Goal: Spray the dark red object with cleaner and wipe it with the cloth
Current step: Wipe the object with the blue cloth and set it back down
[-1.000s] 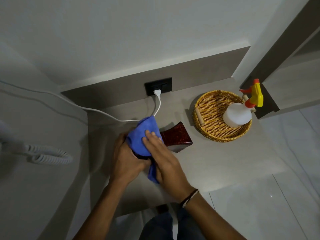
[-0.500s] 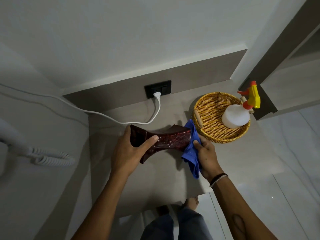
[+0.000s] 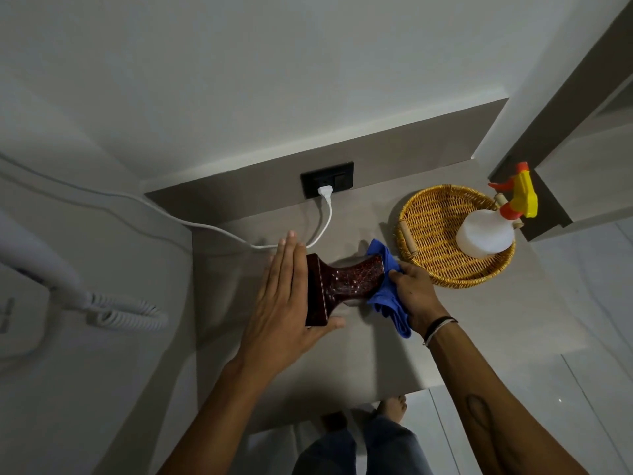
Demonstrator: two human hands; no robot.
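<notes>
My left hand (image 3: 286, 296) now flat, fingers straight, palm braced against wide end of dark red object (image 3: 337, 287); half second ago it gripped it. Object lies sideways mid-worktop (image 3: 359, 358). My right hand (image 3: 412, 296) pinches blue cloth (image 3: 385, 293) over narrow end, beside basket (image 3: 428, 214). Wiping near done, I judge. Spray bottle (image 3: 486, 234) unmoved in basket.

Sitting in view — one dark red vase (image 3: 342, 281), one blue cloth (image 3: 387, 293), one spray bottle (image 3: 486, 231), one basket (image 3: 431, 214), two hands (image 3: 284, 303).
</notes>
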